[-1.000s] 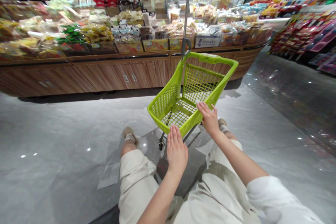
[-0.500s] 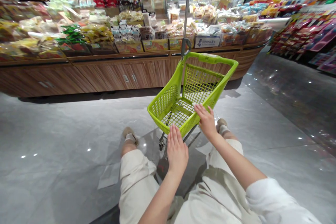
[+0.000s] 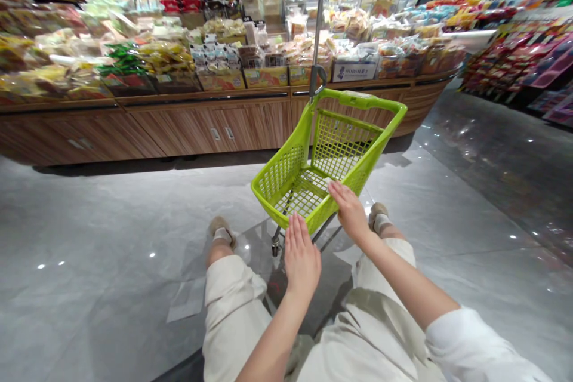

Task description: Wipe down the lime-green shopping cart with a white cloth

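Note:
In front of me stands a bright green plastic shopping cart (image 3: pixel 308 182) with a lattice basket. My left hand (image 3: pixel 302 259) is at the near end of its rim, with straight fingers side by side and the palm turned down. Over the right-hand rim reaches my right hand (image 3: pixel 351 215), its fingers stretched out and close together. A small whitish spot shows at the right fingertips, too small to name. Whether either palm presses on the rim is hidden from above.
Beyond the cart runs a wooden display counter (image 3: pixel 210 125) heaped with packaged snacks. A grey pole (image 3: pixel 319 18) rises behind the cart's handle (image 3: pixel 356 98). My shoes (image 3: pixel 221 227) rest on glossy grey floor tiles. More snack shelves (image 3: pixel 505 57) stand at the far right.
My right hand has shifted slightly left and down along the rim, and its thumb now lies closer to the fingers. My left hand and the cart have hardly moved.

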`<state>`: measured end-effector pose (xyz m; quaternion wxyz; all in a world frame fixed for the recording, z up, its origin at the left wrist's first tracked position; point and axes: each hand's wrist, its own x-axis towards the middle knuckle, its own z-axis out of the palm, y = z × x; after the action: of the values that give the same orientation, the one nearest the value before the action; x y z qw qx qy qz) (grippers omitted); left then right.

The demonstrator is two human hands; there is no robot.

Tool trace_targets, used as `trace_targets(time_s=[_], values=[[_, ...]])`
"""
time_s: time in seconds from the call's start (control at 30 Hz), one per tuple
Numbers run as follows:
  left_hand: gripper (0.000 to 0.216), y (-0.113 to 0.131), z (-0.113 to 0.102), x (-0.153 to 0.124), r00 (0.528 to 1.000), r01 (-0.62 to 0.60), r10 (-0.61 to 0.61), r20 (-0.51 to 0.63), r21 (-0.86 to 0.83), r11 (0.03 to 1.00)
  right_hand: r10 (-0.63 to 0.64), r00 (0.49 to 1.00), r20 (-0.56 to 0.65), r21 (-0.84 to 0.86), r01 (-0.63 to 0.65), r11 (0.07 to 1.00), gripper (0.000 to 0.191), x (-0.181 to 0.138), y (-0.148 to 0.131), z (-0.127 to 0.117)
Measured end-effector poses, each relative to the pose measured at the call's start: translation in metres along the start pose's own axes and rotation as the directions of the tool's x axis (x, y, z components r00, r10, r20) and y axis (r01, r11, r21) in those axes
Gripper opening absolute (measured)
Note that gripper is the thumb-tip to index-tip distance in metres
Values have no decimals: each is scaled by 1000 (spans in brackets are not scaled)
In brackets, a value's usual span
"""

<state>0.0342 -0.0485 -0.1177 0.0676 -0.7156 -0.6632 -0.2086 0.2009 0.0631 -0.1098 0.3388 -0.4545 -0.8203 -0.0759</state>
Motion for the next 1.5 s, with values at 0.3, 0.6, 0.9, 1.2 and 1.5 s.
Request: trace_targets(time_s=[0.3, 0.6, 0.9, 1.2, 1.5], values=[[85, -7, -4, -1, 999, -27, 27, 20, -2, 1000, -192, 976, 103, 55, 187, 981, 76, 2, 5, -5], [90, -1, 1, 0, 1000, 9, -8, 20, -10, 1000, -162, 978, 133, 38, 158, 987, 70, -16, -52, 6], [86, -4, -3, -2, 1000, -17, 17, 4, -4, 1000, 74, 993, 92, -130, -62, 990, 77, 20, 25, -12], [93, -3, -1, 0, 1000, -10, 10, 25, -10, 1000, -288, 930, 228, 52, 283, 958, 72, -11, -40, -5], [90, 2, 1, 1, 1000, 10, -10, 1, -23, 1000, 8, 995, 100, -68, -1, 998, 82, -2, -21, -4]])
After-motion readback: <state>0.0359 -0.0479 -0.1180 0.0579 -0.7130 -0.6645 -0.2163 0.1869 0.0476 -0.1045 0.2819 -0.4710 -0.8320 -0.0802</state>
